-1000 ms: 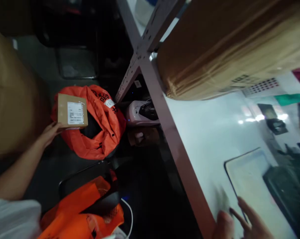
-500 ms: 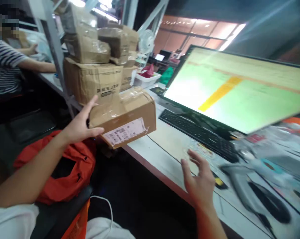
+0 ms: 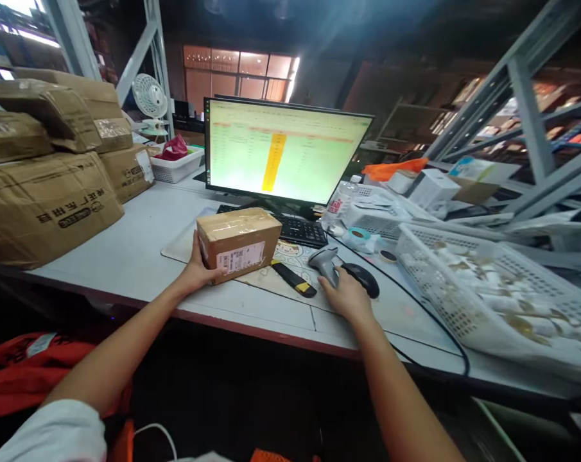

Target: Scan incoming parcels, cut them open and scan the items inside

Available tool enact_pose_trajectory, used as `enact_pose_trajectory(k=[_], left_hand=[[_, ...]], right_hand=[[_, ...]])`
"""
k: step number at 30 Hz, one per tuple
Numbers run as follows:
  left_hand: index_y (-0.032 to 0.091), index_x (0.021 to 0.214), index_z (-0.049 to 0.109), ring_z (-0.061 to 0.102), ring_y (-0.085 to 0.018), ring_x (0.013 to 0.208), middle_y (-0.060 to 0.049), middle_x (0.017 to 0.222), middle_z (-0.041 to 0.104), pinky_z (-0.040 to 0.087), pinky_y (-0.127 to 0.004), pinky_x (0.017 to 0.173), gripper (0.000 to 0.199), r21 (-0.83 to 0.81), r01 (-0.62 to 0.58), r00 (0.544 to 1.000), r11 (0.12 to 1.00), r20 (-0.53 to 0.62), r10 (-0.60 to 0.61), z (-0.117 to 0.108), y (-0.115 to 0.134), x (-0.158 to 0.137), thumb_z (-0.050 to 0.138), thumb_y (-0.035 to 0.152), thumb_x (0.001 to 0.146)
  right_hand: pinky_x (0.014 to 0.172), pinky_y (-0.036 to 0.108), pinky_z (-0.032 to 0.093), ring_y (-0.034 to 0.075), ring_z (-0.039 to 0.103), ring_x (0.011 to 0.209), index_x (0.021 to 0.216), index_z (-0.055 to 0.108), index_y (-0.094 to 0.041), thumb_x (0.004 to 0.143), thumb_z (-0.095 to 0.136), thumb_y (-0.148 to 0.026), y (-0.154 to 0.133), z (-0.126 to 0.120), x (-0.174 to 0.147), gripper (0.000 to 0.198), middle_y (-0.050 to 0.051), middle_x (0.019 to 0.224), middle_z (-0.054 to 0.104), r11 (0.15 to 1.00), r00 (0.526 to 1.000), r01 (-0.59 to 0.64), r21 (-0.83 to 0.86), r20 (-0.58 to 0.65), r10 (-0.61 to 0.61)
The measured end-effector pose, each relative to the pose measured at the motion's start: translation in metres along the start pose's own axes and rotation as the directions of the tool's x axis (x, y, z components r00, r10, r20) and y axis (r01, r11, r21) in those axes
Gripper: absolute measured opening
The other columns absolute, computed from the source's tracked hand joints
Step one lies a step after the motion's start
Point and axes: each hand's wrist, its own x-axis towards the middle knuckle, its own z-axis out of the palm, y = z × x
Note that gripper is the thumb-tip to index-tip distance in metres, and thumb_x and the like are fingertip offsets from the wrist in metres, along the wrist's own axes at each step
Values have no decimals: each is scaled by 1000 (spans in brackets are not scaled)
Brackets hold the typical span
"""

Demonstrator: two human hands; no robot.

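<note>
My left hand (image 3: 194, 271) grips the left end of a taped cardboard box (image 3: 237, 232), thumb at the front and fingers around the side. A white printed label (image 3: 241, 258) faces me on the box's front. The box is over the desk mat, in front of the keyboard (image 3: 302, 232). My right hand (image 3: 348, 294) is closed around the handle of a grey barcode scanner (image 3: 323, 259); part of the handle is hidden by the fingers. Just right of it lies a black mouse (image 3: 364, 280). Between box and scanner lies a black and yellow utility knife (image 3: 294, 278).
A monitor (image 3: 285, 151) stands behind the keyboard. Stacked cartons (image 3: 49, 205) fill the desk's left end, near a white basket (image 3: 177, 168) and a fan (image 3: 149, 96). At right are a white crate (image 3: 429, 301) of small packets, tape rolls and a trailing black cable (image 3: 429, 314).
My view has swung right. The box has moved from the desk's left edge to the mat before the keyboard. My right hand, open before, has closed on the barcode scanner.
</note>
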Motion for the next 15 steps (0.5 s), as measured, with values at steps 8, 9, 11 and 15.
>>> enact_pose_trajectory(k=[8, 9, 11, 15], left_hand=[[40, 163, -13, 19, -34, 159, -11, 172, 13, 24, -52, 130, 148, -20, 6, 1000, 1000, -28, -6, 0, -5, -2, 94, 55, 62], [40, 163, -12, 19, -35, 159, -11, 173, 12, 23, -52, 130, 149, -42, -1, 1000, 999, -21, 0, 0, -4, -2, 95, 54, 60], [41, 163, -10, 19, -36, 159, -11, 172, 13, 23, -52, 130, 151, -73, -14, 1000, 997, 6, 15, 1, -3, -2, 97, 53, 57], [36, 165, -10, 27, -38, 155, -17, 170, 21, 21, -58, 129, 151, -66, -16, 999, 998, 49, 20, 3, -2, -3, 98, 49, 59]], right_hand=[[98, 48, 51, 40, 68, 115, 129, 69, -5, 99, 49, -57, -19, -31, 2, 64, 27, 120, 72, 997, 996, 26, 70, 84, -32], [98, 45, 52, 38, 69, 114, 126, 72, -9, 97, 53, -57, -22, -41, -8, 60, 22, 119, 74, 976, 980, 153, 157, 105, -170], [95, 38, 55, 32, 71, 108, 123, 75, -16, 91, 63, -57, -29, -61, -33, 54, 11, 116, 77, 840, 862, 395, 372, 166, -479], [86, 34, 57, 27, 73, 97, 125, 76, -20, 82, 75, -55, -57, -90, -76, 55, 9, 111, 78, 650, 631, 572, 501, 236, -738]])
